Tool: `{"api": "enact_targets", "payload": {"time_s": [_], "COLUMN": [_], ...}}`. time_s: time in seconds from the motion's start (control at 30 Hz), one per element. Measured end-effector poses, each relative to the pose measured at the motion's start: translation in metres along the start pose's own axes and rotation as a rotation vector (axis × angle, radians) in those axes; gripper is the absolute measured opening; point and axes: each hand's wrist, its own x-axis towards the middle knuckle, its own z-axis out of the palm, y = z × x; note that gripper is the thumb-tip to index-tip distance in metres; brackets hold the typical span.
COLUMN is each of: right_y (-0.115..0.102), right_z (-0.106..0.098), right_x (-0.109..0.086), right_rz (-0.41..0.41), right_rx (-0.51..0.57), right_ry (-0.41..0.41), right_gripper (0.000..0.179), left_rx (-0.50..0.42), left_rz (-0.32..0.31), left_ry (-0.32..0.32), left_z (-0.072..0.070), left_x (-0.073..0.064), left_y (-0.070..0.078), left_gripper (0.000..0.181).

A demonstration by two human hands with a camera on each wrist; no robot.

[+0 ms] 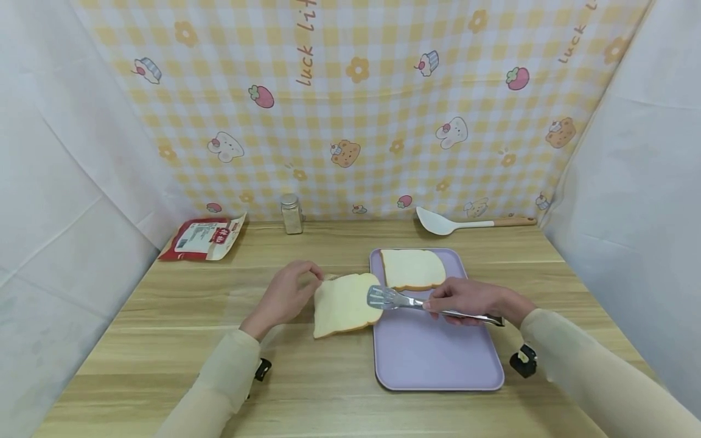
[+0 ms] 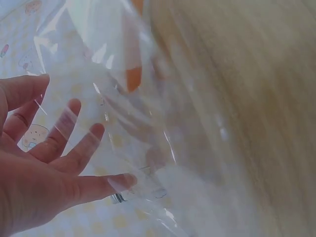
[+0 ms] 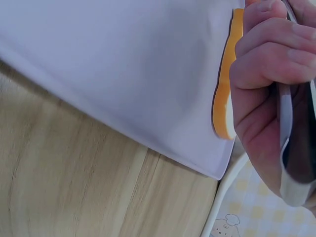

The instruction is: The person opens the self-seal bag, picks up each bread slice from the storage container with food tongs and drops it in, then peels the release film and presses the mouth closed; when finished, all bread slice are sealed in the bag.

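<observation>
A white bread slice with a brown crust (image 1: 345, 304) overlaps the left edge of the lilac tray (image 1: 438, 359). At its upper left corner is my left hand (image 1: 287, 295), thumb and forefinger pinching a clear plastic bag (image 2: 148, 128) while the other fingers spread. In the left wrist view, an orange-brown crust shows behind the film. My right hand (image 1: 465, 299) grips metal tongs (image 1: 408, 302) over the tray. The slotted head of the tongs lies at the slice's right edge; their lower arm is hidden. Another bread slice (image 1: 413, 269) lies at the tray's far end.
Behind the tray, a white spatula with a wooden handle (image 1: 471, 224) lies by the patterned curtain (image 1: 383, 121). A small glass jar with a metal lid (image 1: 292, 214) stands at the back. To its left lies a red and white packet (image 1: 202, 239) on the wooden table (image 1: 181, 340).
</observation>
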Motion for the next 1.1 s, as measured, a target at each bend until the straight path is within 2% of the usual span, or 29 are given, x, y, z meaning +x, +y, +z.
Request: {"api": "enact_targets", "payload": {"time_s": [0.2, 0.53, 0.93, 1.1], "right_y": [-0.003, -0.002, -0.007, -0.009], "right_z": [0.003, 0.011, 0.018, 0.019], "right_x": [0.004, 0.011, 0.019, 0.021], "right_rz": [-0.026, -0.009, -0.025, -0.035], "right_rx": [0.036, 0.078, 0.071, 0.059], "right_ry": [-0.027, -0.033, -0.012, -0.013], "right_gripper": [0.044, 0.045, 0.039, 0.037], "left_rx": [-0.012, -0.048, -0.111, -0.109], "left_rz": [0.010, 0.003, -0.038, -0.029], "left_ry": [0.057, 0.090, 0.055, 0.046], "left_z": [0.001, 0.000, 0.000, 0.000], "left_x": [0.000, -0.001, -0.002, -0.002], "left_y": [0.000, 0.002, 0.007, 0.008], "left_gripper": [0.009, 0.010, 0.012, 0.012]}}
